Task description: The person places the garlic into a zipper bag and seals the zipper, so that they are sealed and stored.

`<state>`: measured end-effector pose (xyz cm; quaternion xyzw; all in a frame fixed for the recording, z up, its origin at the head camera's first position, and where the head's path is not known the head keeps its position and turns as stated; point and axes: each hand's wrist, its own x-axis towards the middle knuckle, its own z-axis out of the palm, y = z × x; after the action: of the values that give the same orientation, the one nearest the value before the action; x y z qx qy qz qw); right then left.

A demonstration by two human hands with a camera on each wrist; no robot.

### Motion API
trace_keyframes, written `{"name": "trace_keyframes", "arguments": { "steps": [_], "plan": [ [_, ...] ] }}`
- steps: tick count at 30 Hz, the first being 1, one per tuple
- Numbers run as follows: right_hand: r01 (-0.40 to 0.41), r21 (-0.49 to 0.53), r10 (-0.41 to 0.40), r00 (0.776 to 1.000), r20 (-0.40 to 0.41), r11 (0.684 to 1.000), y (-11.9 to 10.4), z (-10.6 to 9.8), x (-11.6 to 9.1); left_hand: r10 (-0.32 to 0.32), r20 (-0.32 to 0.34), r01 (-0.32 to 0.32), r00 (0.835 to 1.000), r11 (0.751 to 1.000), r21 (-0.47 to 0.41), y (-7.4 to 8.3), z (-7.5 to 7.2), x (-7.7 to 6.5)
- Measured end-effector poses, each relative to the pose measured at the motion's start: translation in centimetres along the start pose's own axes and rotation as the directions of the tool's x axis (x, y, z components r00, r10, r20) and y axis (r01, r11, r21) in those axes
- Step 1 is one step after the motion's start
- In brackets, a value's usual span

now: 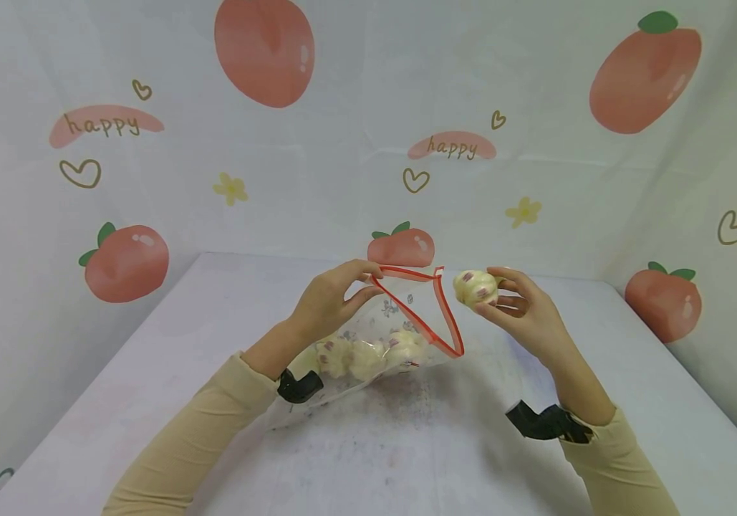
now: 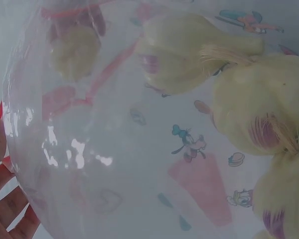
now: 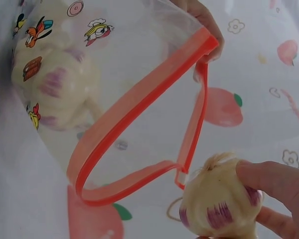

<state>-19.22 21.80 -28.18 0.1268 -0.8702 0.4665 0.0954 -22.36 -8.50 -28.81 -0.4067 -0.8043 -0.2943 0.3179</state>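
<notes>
The garlic bulb (image 1: 475, 288) is just beside the mouth of the clear bag (image 1: 368, 320), outside it, its side clamped between the thumb and fingers of the right hand (image 1: 526, 315). That grip reaches only part of a smooth, rounded surface, so a loose pinch could let the bulb roll off onto the table (image 1: 607, 373). The mouth's red rim (image 1: 407, 312) stands open as a slanting triangle; the left hand (image 1: 326, 299) has thumb and fingers closed on one upper corner alone, so a knock from the bulb could fold the soft rim inward. The weight of the bulbs (image 1: 368, 358) inside might also pull that corner free, or let them tumble out if the mouth dipped. Whether the bag's underside rests on the table, I cannot tell. The right wrist view shows the zip strip's far corner close behind the held bulb and cartoon prints that are only grey marks from the head; the left wrist view shows the stringy tufts on the bagged bulbs, hard to make out from above, while the held one is only a blur through plastic.
</notes>
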Motion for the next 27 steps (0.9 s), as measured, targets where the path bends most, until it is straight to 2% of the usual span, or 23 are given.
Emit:
{"name": "trace_keyframes", "arguments": {
  "steps": [7,13,27],
  "plan": [
    [0.032,0.004,-0.032,0.999,0.014,0.999,-0.6,0.3,-0.2,0.001,0.003,-0.001,1.000,1.000,-0.002,0.0,0.0,0.0],
    [0.079,0.057,-0.081,0.996,0.037,0.995,-0.8,0.8,-0.2,-0.009,0.008,0.009,1.000,1.000,-0.003,0.0,0.0,0.0],
    [0.091,0.056,-0.096,0.990,0.104,0.994,-0.7,2.1,0.1,-0.015,0.011,0.015,1.000,1.000,-0.001,0.0,0.0,0.0]
  ]
}}
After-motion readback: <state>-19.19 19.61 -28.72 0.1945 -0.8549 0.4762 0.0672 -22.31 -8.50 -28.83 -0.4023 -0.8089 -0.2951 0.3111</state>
